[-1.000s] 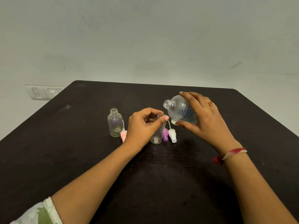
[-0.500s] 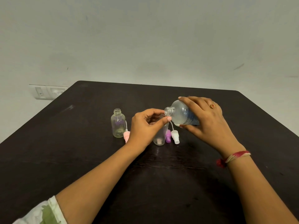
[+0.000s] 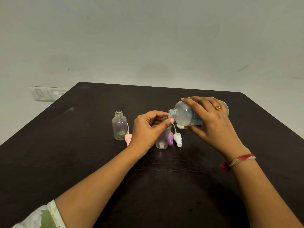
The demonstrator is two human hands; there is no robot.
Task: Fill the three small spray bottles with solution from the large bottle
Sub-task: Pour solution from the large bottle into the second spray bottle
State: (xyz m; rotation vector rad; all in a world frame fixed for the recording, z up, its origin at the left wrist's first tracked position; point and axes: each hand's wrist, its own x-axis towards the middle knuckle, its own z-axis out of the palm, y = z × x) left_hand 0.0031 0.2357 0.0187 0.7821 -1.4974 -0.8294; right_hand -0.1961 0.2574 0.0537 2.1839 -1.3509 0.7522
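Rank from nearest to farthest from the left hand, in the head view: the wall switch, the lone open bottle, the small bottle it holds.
1. The held bottle: at centre, gripped by the left hand itself.
2. The lone bottle: just left of the hand, not touching it.
3. The wall switch: far left, at the back.

Table (image 3: 82,162) is jammed in the middle: small bottle (image 3: 119,127), pink spray cap (image 3: 128,138), second small bottle (image 3: 162,142), purple cap (image 3: 170,140) and white spray cap (image 3: 178,140) packed in a row. The left hand (image 3: 146,130) and right hand (image 3: 212,122) with the tilted large bottle (image 3: 185,116) are over its right end. There's room to reach in behind the row and along either side.
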